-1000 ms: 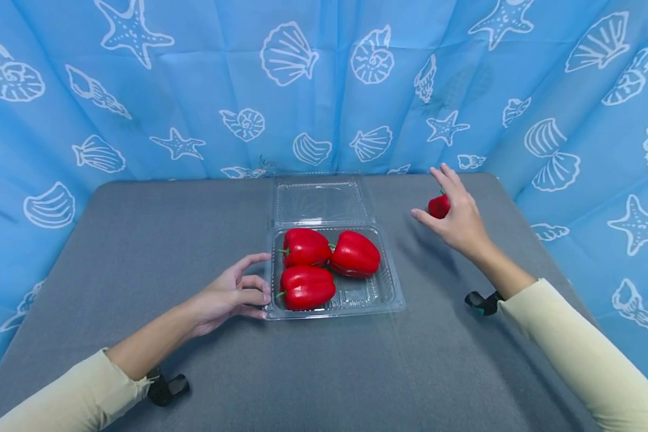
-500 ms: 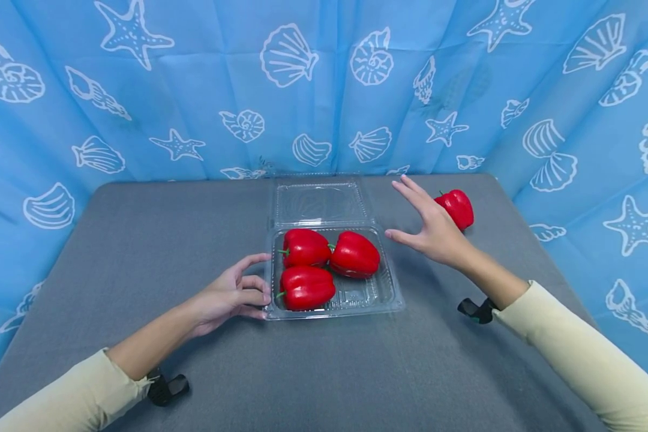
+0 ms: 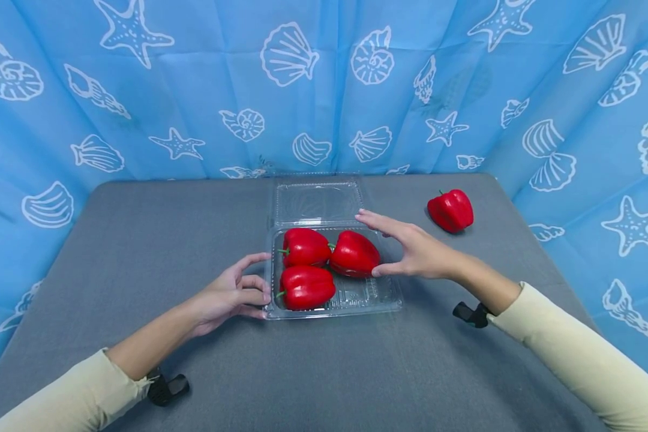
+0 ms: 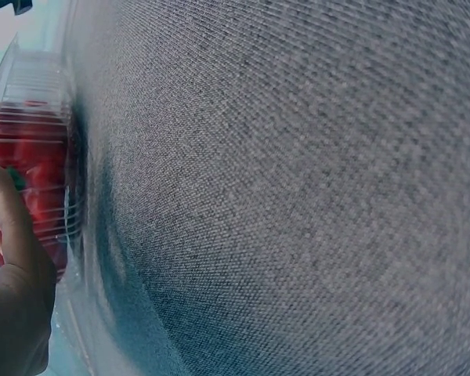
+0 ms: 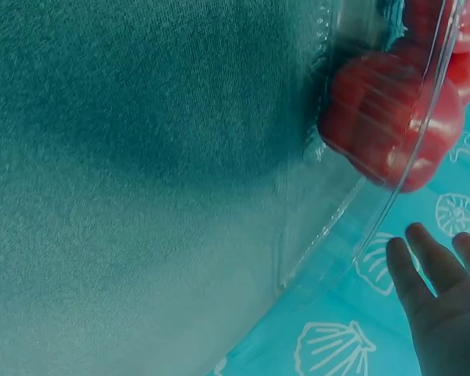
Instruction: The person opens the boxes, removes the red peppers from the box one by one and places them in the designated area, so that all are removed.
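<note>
A clear plastic clamshell container [image 3: 356, 294] sits mid-table with its hinged lid [image 3: 318, 201] laid back behind it. Inside are three red bell peppers: one at the back left [image 3: 306, 247], one at the front left [image 3: 307, 288] and one on the right [image 3: 354, 254]. My left hand [image 3: 232, 294] holds the container's left rim with bent fingers. My right hand [image 3: 416, 246] hovers at the right rim, thumb and fingers spread around the right-hand pepper; in the right wrist view its fingers [image 5: 435, 266] are straight and apart from that pepper.
Another red bell pepper [image 3: 450, 211] lies on the grey table [image 3: 183, 222] at the back right. A blue curtain [image 3: 324, 90] with white shell and starfish prints hangs behind the table and along its sides.
My right hand has left the lone pepper at the back right and moved left and forward to the container's right side. The left hand and the container have stayed put.
</note>
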A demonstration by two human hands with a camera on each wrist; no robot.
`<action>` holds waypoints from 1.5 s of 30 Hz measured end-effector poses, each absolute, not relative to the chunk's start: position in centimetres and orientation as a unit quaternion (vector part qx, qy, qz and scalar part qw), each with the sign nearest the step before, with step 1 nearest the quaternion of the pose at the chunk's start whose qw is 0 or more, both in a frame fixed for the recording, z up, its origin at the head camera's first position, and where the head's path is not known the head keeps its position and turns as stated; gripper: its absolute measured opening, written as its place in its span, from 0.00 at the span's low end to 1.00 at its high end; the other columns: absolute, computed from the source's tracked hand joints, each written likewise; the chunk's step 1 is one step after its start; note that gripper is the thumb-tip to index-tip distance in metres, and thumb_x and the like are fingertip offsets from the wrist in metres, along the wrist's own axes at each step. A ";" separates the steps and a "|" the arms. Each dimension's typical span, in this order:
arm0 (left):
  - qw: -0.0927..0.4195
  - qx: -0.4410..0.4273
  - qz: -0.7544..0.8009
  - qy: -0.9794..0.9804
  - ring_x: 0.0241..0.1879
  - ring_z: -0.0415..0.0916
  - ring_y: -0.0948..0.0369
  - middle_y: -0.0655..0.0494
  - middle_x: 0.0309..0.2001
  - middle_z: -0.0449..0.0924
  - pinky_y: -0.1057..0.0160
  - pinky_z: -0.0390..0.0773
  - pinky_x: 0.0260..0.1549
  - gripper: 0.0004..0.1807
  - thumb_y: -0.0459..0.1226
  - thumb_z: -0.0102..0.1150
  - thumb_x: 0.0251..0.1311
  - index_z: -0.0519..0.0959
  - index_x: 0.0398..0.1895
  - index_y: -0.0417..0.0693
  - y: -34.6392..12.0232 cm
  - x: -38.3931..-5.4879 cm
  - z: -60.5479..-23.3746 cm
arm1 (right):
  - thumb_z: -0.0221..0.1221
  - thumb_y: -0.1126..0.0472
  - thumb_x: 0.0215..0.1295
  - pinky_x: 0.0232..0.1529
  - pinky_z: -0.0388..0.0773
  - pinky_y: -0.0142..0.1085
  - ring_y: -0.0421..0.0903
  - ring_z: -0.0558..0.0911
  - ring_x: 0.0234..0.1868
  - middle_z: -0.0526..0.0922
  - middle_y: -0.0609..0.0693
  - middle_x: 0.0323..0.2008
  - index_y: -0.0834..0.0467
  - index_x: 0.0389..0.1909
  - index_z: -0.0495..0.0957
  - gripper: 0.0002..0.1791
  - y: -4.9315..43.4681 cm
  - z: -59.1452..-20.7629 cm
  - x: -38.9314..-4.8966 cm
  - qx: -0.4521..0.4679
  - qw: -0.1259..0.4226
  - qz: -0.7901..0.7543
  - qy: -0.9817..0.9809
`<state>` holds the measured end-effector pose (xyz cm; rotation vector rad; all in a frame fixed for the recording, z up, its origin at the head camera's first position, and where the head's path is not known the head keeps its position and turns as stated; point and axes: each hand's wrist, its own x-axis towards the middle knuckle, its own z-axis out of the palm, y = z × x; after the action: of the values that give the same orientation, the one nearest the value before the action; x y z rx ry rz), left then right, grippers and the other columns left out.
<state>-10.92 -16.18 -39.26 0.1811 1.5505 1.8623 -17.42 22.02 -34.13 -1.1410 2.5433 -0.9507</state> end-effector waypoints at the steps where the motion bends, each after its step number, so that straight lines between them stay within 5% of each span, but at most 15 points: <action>1: 0.348 0.070 0.719 0.598 0.41 0.80 0.56 0.51 0.42 0.79 0.54 0.83 0.46 0.42 0.29 0.57 0.66 0.46 0.77 0.50 -16.2 -10.9 -39.2 | 0.76 0.58 0.50 0.59 0.75 0.56 0.54 0.58 0.75 0.58 0.53 0.76 0.54 0.76 0.57 0.54 21.9 -34.2 -17.4 -0.386 0.104 -0.322 0.858; 16: 0.347 0.064 0.716 0.602 0.40 0.80 0.56 0.52 0.41 0.78 0.53 0.83 0.45 0.42 0.29 0.58 0.65 0.46 0.77 0.49 -16.0 -10.9 -39.1 | 0.75 0.56 0.50 0.55 0.78 0.56 0.59 0.62 0.71 0.61 0.60 0.73 0.54 0.74 0.63 0.49 20.9 -34.5 -17.1 -0.357 0.127 -0.292 0.878; 45: 0.348 0.068 0.717 0.600 0.42 0.80 0.56 0.51 0.42 0.78 0.53 0.83 0.46 0.42 0.29 0.57 0.65 0.46 0.77 0.50 -16.2 -10.9 -39.2 | 0.73 0.59 0.54 0.54 0.80 0.49 0.56 0.70 0.66 0.69 0.57 0.68 0.58 0.73 0.64 0.45 19.6 -34.7 -17.1 -0.371 0.170 -0.266 0.874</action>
<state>-10.90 -16.23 -39.20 0.1754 1.5562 1.8598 -17.09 19.57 -34.70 -1.0544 2.4827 -0.7546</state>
